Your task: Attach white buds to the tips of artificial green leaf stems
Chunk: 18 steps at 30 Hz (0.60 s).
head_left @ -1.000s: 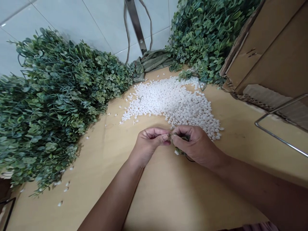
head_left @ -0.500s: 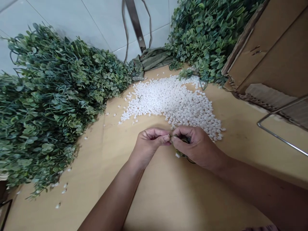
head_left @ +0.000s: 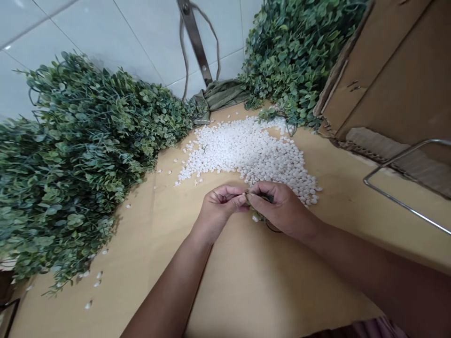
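Observation:
My left hand (head_left: 220,209) and my right hand (head_left: 278,209) meet fingertip to fingertip above the wooden table (head_left: 246,281), both pinched closed. Between them sits a small green sprig (head_left: 260,217) with a white bit on it, mostly hidden inside my right fingers. My left thumb and forefinger pinch its tip. Just behind my hands lies a heap of several small white flower pieces (head_left: 250,152).
A big pile of artificial green foliage (head_left: 70,155) covers the table's left side, with more foliage (head_left: 296,56) at the back right. A cardboard box (head_left: 391,70) stands at the right, with a metal wire frame (head_left: 401,180) in front of it. A green cloth bag (head_left: 220,94) lies at the back.
My hands stay together in the same pinch. Only the view has shifted slightly.

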Each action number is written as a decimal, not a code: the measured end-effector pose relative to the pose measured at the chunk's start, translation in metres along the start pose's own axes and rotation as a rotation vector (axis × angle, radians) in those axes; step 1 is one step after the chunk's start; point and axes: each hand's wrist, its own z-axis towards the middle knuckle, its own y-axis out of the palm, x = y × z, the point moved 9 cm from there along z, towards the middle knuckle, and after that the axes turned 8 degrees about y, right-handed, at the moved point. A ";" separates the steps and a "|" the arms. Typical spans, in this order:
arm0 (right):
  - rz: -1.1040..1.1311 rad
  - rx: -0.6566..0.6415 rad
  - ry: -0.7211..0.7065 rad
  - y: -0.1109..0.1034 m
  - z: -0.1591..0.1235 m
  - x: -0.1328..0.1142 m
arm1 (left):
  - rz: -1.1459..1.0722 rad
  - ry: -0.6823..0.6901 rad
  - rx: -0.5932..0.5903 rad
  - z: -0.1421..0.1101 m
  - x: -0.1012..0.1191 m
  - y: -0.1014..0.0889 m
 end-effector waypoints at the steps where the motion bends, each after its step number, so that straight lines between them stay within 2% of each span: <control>1: 0.006 -0.004 -0.012 0.000 0.001 -0.001 | -0.011 0.006 0.000 0.000 0.000 0.000; 6: -0.013 -0.021 -0.074 -0.001 0.001 -0.005 | -0.020 0.062 0.015 -0.002 0.003 -0.001; 13: -0.075 0.078 -0.096 0.001 0.000 -0.004 | 0.046 0.134 0.024 -0.009 0.006 0.005; 16: -0.075 0.107 -0.106 -0.003 -0.014 -0.012 | 0.089 0.139 -0.002 -0.014 0.005 0.008; 18: -0.077 0.123 -0.124 -0.015 -0.037 -0.019 | 0.083 0.155 0.018 -0.016 0.005 0.005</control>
